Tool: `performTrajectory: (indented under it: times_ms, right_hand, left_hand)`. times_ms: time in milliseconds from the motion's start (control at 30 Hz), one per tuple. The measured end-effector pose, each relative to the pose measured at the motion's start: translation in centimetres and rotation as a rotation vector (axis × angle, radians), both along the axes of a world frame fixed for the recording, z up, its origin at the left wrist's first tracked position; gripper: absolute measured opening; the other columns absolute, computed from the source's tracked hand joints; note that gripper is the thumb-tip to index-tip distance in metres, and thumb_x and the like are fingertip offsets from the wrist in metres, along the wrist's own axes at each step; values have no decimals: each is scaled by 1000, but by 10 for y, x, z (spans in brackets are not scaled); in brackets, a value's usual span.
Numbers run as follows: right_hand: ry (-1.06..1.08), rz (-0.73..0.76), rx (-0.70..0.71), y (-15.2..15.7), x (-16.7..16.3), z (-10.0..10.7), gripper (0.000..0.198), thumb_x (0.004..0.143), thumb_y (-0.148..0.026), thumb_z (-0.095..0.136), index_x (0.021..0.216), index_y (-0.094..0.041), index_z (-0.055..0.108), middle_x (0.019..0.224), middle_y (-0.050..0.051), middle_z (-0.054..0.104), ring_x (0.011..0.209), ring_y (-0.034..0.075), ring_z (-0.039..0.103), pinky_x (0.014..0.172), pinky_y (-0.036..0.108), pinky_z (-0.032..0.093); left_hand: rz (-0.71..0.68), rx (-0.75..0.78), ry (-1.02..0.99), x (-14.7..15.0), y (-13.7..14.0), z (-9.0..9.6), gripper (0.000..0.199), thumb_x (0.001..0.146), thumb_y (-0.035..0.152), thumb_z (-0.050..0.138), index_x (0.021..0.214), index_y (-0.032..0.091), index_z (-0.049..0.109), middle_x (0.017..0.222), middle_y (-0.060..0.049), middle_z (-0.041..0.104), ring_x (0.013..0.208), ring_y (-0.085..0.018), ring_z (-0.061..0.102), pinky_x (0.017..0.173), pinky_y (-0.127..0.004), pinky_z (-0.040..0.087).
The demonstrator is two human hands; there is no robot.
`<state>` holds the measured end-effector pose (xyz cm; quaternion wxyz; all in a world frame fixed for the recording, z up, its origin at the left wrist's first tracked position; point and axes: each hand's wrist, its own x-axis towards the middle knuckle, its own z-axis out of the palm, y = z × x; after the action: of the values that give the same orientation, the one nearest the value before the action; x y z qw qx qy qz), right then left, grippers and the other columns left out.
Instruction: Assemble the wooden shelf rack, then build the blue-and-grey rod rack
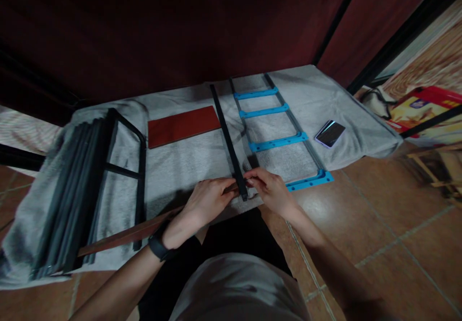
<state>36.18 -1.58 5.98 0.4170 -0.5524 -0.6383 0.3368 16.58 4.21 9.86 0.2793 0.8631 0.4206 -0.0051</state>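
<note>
A long black metal bar (pixel 228 140) lies across the grey cloth, its near end between my two hands. My left hand (pixel 207 199), with a dark watch on the wrist, is closed on a narrow brown board (pixel 133 232) that runs under the wrist to the left and meets the bar near its end. My right hand (pixel 270 191) is on the bar's other side, thumb and fingers pinched together close to it. Whatever is between those fingertips is too small to tell. A flat reddish-brown board (pixel 182 126) lies behind, left of the bar.
Grey cloth (pixel 187 167) covers the low surface. Left are stacked dark tubes (pixel 70 191) and a black bent frame (pixel 142 181). To the right lie a ladder-like frame with blue crosspieces (pixel 277 143) and a phone (pixel 329 134). A red box (pixel 429 109) stands farther right.
</note>
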Motion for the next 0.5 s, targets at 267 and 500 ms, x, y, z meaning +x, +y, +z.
performTrajectory:
  times_ms: [267,500]
  right_hand:
    - [139,-154,-44,-4,-9,-14,17,93,-37,58,100,-24,65,87,1,70,74,16,67,64,26,49]
    - [327,-271,-77,-5,-20,-27,23,90,-45,61,83,-23,62,71,-2,62,65,13,58,60,24,44]
  left_hand:
    - [8,20,37,-1,0,1,26,90,28,52,108,28,72,99,0,77,88,-20,72,67,-26,44]
    - [38,-9,18,1,-2,5,30,90,28,53,114,27,71,107,0,76,93,-21,72,72,-27,49]
